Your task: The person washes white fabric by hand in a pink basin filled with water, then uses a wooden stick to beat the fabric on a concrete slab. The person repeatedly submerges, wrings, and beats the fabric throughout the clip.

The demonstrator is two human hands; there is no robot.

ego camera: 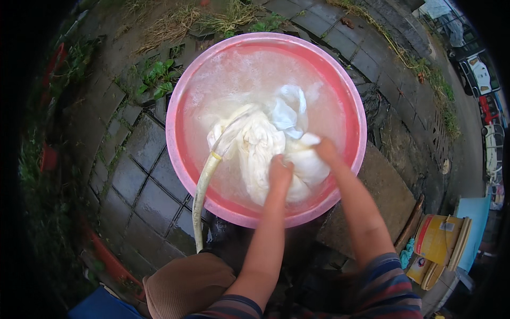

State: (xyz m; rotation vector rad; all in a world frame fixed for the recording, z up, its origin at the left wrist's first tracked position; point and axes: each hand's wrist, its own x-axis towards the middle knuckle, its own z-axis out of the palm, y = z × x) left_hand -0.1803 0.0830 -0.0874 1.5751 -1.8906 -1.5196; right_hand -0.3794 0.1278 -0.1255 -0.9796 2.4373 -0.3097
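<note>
A large round pink plastic tub of cloudy water stands before me. Wet white cloth lies bunched in it. My left hand grips a fold of this cloth near the tub's middle. To its right, my right hand holds another part of the cloth, its fingertips partly hidden. Just beyond my hands, a pale blue piece of thin material floats in the water. A pale hose comes over the near left rim, and its end reaches over the white cloth.
Wet paving tiles surround the tub, with a leafy weed at the upper left. A flat slab lies right of the tub. Yellow buckets stand at the lower right. Brown ribbed fabric shows at the lower left. Vehicles are farther right.
</note>
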